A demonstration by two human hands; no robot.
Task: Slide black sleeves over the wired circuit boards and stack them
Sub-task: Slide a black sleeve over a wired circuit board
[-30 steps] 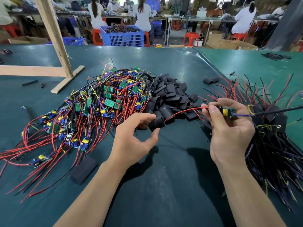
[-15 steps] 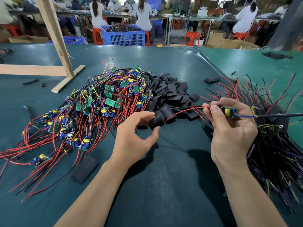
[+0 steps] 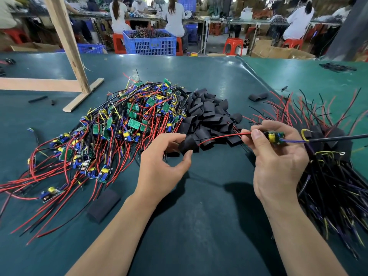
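My right hand (image 3: 276,162) pinches a small wired circuit board (image 3: 275,135) above the table; its red wire (image 3: 221,136) trails left and a black cable runs off to the right. My left hand (image 3: 161,168) has its fingertips on a black sleeve (image 3: 188,145) at the near edge of the sleeve pile (image 3: 207,114), thumb curled below it. A big tangle of bare boards with red and black wires (image 3: 111,128) lies to the left. Sleeved boards are stacked at the right (image 3: 328,156).
A loose black sleeve (image 3: 103,206) lies near my left forearm, another (image 3: 257,96) behind the pile. A wooden frame (image 3: 67,56) stands at the back left. Beyond the green table (image 3: 209,226) people sit at benches beside a blue crate (image 3: 149,43).
My left hand has reached forward to the sleeve pile and closed its fingers around one sleeve. My right hand has held the board nearly still.
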